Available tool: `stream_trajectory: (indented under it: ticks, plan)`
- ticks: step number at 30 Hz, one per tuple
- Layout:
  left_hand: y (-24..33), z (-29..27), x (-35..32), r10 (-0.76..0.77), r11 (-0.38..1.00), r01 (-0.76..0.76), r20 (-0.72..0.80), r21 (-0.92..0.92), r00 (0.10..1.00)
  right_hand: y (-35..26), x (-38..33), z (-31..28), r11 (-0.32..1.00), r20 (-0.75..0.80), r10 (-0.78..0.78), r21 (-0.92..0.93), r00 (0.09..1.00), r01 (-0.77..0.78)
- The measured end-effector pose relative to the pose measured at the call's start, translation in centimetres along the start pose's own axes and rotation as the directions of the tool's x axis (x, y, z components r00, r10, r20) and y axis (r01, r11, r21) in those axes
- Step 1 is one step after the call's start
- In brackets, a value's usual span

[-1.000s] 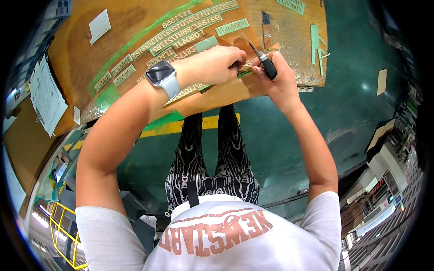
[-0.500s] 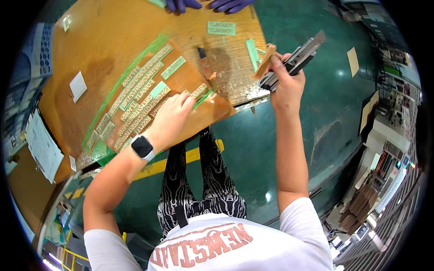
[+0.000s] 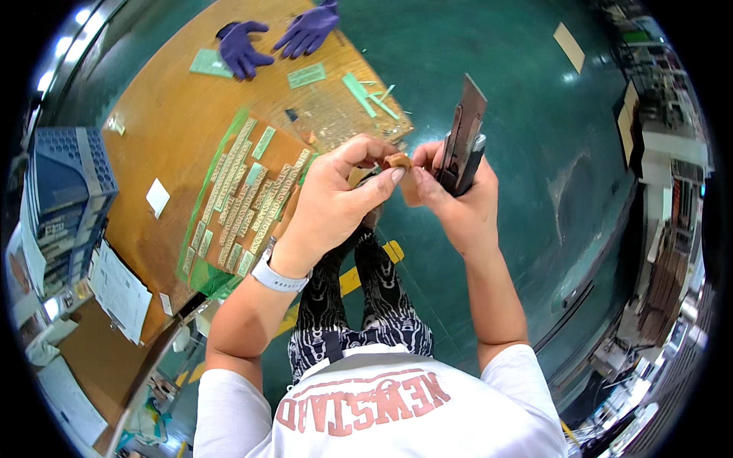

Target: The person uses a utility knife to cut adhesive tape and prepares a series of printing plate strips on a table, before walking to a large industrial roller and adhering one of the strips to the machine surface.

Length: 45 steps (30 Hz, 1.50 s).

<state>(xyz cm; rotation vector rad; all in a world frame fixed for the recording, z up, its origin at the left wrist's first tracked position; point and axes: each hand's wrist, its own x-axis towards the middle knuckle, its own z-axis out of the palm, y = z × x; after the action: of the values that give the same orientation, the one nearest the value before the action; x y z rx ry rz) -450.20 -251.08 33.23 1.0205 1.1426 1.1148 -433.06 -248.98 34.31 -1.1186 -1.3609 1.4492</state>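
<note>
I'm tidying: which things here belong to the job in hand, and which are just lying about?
Job, apparently:
brown strip, between left hand and right hand
cutter, same hand
lettered sheet

Probably lying about:
green strips
white card
tan board

Your scene is brightly lit, with white lights (image 3: 61, 50) glaring at the upper left and your white shirt (image 3: 473, 408) nearly washed out. The glossy green floor (image 3: 519, 91) throws back a small glint. Your knife (image 3: 465, 122) looks fairly crisp; lettering on the orange sheet (image 3: 279, 149) is soft. Fisheye curvature bends the rim, and black swallows your corners.
</note>
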Motion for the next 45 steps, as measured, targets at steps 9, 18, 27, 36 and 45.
stream_trajectory:
  ticks: [9, 18, 27, 36, 45]
  plan:
    - [2.9, 13.2, 2.4, 0.184, 0.926, -0.19, 0.051, 0.327, 0.982, -1.4, -3.6, -11.5, 0.97, -0.22, -0.06, 0.216, 0.974, 0.108]
    - [3.6, 32.1, 12.9, 0.345, 0.647, -0.405, 0.226, 0.646, 0.911, -2.2, -1.6, -31.2, 0.92, -0.405, -0.391, -0.203, 0.826, 0.335]
    - [4.5, 48.3, 25.1, 0.426, 0.567, -0.642, 0.483, 0.516, 0.765, -5.1, 2.9, -48.2, 0.76, -0.406, -0.589, -0.572, 0.699, 0.309]
    - [1.9, 62.1, 43.8, 0.529, 0.473, -0.842, 0.68, 0.26, 0.508, -4.2, 12.9, -63.9, 0.712, -0.542, -0.557, -0.702, 0.629, 0.025]
    - [2.4, 80.3, 64.5, 0.465, 0.525, -0.847, 0.806, 0.082, 0.366, -5.2, 25.5, -85.7, 0.714, -0.651, -0.54, -0.69, 0.534, -0.118]
